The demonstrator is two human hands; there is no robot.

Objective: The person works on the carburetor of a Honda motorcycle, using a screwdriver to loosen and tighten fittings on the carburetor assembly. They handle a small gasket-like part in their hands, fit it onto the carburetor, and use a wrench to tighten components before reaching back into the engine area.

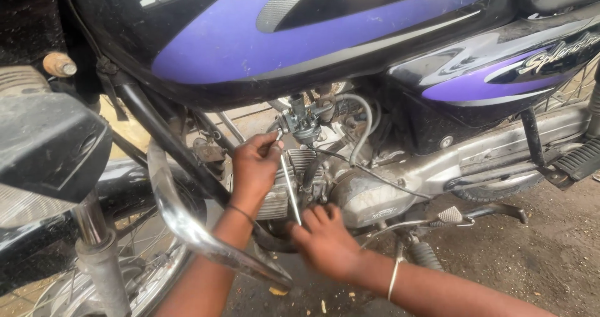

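A black and purple motorcycle fuel tank (262,35) fills the top of the view, above the grey engine (369,192). The small metal carburettor (300,120) sits under the tank. A long thin screwdriver (290,186) runs up from the engine side toward the carburettor. My left hand (255,167) pinches the screwdriver's upper shaft just below the carburettor. My right hand (325,239), a metal bangle on its wrist, grips the screwdriver's lower end by the engine's fins.
A chrome crash guard (187,229) crosses over my left forearm. The front fork and spoked wheel (106,267) stand at lower left, with the headlamp housing (50,142) above. A footpeg and gear lever (456,216) jut out right. The ground (537,254) below is dark, wet dirt.
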